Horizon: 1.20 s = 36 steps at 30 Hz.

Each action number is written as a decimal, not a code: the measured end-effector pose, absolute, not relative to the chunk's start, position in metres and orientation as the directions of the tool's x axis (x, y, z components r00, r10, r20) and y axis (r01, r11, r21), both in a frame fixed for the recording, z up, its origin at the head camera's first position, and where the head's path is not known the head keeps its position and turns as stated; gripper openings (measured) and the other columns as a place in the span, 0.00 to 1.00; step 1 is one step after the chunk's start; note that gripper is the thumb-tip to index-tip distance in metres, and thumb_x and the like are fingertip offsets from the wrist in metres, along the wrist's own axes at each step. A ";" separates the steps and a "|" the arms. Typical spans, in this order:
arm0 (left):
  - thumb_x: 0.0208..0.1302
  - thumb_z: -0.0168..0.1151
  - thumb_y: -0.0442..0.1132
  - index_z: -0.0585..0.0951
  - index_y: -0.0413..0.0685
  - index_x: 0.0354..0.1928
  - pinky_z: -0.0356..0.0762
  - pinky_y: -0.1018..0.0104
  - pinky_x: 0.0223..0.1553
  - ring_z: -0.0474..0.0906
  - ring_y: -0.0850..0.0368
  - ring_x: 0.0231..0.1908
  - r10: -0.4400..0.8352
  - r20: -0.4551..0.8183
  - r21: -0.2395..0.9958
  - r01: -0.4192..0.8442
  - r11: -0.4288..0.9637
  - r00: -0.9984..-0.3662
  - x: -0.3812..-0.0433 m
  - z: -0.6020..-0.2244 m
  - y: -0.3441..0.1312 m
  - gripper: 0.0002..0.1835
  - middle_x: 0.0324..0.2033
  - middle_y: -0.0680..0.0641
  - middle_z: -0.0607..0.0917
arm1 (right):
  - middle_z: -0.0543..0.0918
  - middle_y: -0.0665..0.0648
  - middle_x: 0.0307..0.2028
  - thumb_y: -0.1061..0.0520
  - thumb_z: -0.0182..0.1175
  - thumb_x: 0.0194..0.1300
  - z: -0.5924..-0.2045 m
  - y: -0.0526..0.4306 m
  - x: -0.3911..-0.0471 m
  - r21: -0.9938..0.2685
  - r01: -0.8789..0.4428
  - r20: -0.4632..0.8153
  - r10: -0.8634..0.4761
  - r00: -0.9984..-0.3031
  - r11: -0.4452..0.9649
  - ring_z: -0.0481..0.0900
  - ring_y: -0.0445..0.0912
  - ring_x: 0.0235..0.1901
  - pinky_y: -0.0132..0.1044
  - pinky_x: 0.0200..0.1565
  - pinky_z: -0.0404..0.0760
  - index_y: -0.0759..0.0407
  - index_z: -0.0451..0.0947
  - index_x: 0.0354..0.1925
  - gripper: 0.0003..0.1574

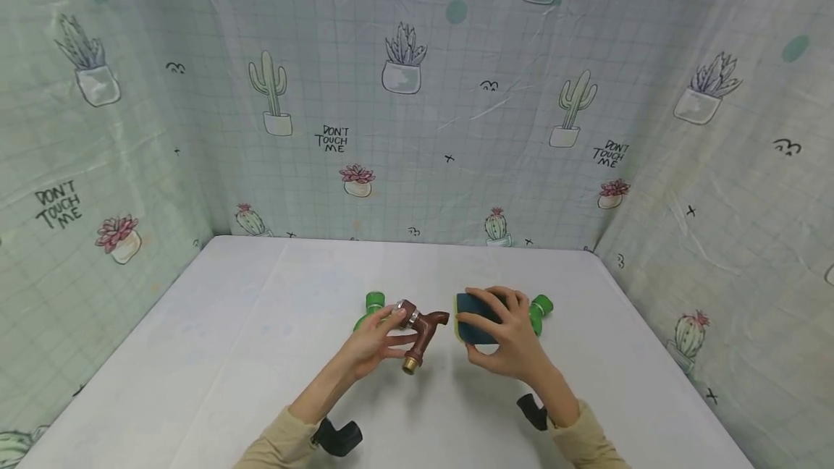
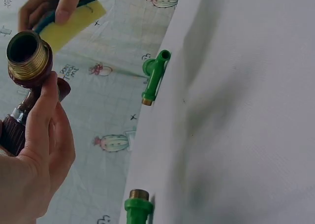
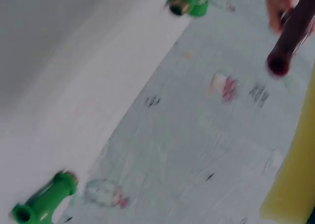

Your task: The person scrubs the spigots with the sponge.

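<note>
A brown water tap (image 1: 426,328) with a brass threaded end is held above the table by my left hand (image 1: 374,342), whose fingers and thumb grip it near its handle. The left wrist view looks into the tap's hollow threaded inlet (image 2: 27,61). My right hand (image 1: 515,335) grips a sponge (image 1: 476,337) with a dark scouring face and a yellow body (image 3: 293,175). The tap's spout points at the sponge, with a small gap between them. Behind the left hand is a green tap (image 1: 374,301), partly covered; another green tap (image 1: 539,307) shows behind the right hand.
The white table (image 1: 260,324) carries both green taps towards its far side. A cloth printed with cactuses (image 1: 449,121) hangs around the back and sides. One black curved piece (image 1: 342,440) shows by the left sleeve, another black piece (image 1: 533,411) by the right.
</note>
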<state>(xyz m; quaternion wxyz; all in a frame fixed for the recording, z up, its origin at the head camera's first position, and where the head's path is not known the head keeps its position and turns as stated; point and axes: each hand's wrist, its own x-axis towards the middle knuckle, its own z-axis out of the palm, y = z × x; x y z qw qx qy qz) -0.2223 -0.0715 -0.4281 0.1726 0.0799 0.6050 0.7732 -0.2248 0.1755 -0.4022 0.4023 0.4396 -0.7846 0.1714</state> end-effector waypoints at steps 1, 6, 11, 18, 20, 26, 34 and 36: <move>0.65 0.49 0.51 0.60 0.37 0.61 0.81 0.57 0.40 0.78 0.46 0.45 0.360 -0.088 0.963 -0.171 -0.206 -0.929 -0.223 -0.428 -0.072 0.30 0.45 0.43 0.72 | 0.73 0.59 0.53 0.42 0.53 0.51 -0.402 0.173 -0.222 0.084 -0.843 0.776 -0.566 -0.279 0.531 0.65 0.55 0.48 0.55 0.43 0.58 0.44 0.78 0.42 0.20; 0.65 0.48 0.52 0.59 0.34 0.61 0.81 0.63 0.39 0.80 0.51 0.41 0.384 -0.100 0.957 -0.195 -0.216 -0.918 -0.227 -0.426 -0.071 0.32 0.41 0.45 0.71 | 0.71 0.57 0.56 0.44 0.63 0.44 -0.404 0.157 -0.210 0.120 -0.890 0.719 -0.656 -0.228 0.441 0.65 0.54 0.52 0.57 0.48 0.58 0.41 0.75 0.49 0.29; 0.65 0.48 0.51 0.58 0.31 0.61 0.81 0.65 0.38 0.81 0.54 0.39 0.428 -0.100 0.932 -0.235 -0.276 -0.898 -0.224 -0.424 -0.070 0.33 0.42 0.46 0.73 | 0.72 0.58 0.55 0.43 0.60 0.49 -0.408 0.156 -0.213 0.168 -0.856 0.754 -0.623 -0.208 0.489 0.66 0.56 0.50 0.56 0.44 0.59 0.42 0.76 0.49 0.26; 0.64 0.49 0.51 0.58 0.31 0.62 0.81 0.64 0.41 0.78 0.48 0.46 0.425 -0.076 0.929 -0.219 -0.299 -0.902 -0.221 -0.422 -0.065 0.34 0.49 0.43 0.72 | 0.73 0.59 0.54 0.41 0.50 0.57 -0.411 0.166 -0.217 0.247 -0.749 0.779 -0.586 -0.224 0.615 0.67 0.58 0.48 0.60 0.40 0.61 0.43 0.76 0.49 0.22; 0.65 0.49 0.51 0.58 0.32 0.62 0.80 0.62 0.41 0.78 0.47 0.47 0.420 -0.074 0.934 -0.211 -0.289 -0.905 -0.221 -0.422 -0.064 0.33 0.48 0.42 0.72 | 0.74 0.59 0.54 0.41 0.50 0.57 -0.412 0.168 -0.217 0.243 -0.734 0.784 -0.574 -0.235 0.634 0.67 0.58 0.47 0.60 0.40 0.60 0.43 0.77 0.48 0.22; 0.66 0.47 0.50 0.56 0.40 0.64 0.80 0.55 0.40 0.79 0.44 0.44 0.454 -0.078 0.952 -0.201 -0.230 -0.888 -0.221 -0.422 -0.066 0.31 0.51 0.38 0.67 | 0.75 0.58 0.52 0.39 0.48 0.56 -0.400 0.178 -0.218 0.093 -0.744 0.814 -0.480 -0.326 0.662 0.67 0.57 0.46 0.57 0.38 0.59 0.45 0.79 0.44 0.23; 0.65 0.49 0.47 0.55 0.45 0.66 0.81 0.53 0.39 0.81 0.49 0.41 0.526 -0.039 0.972 -0.155 -0.177 -0.850 -0.221 -0.423 -0.062 0.31 0.53 0.38 0.73 | 0.74 0.53 0.56 0.38 0.56 0.55 -0.377 0.159 -0.213 -0.097 -0.758 0.671 -0.520 -0.528 0.645 0.66 0.48 0.48 0.44 0.37 0.62 0.43 0.75 0.49 0.24; 0.65 0.49 0.47 0.55 0.45 0.66 0.81 0.55 0.38 0.81 0.50 0.40 0.524 -0.034 0.973 -0.148 -0.176 -0.851 -0.220 -0.424 -0.062 0.30 0.51 0.41 0.75 | 0.75 0.53 0.55 0.42 0.63 0.50 -0.378 0.154 -0.214 -0.091 -0.742 0.646 -0.528 -0.551 0.664 0.67 0.48 0.47 0.44 0.37 0.62 0.43 0.76 0.48 0.24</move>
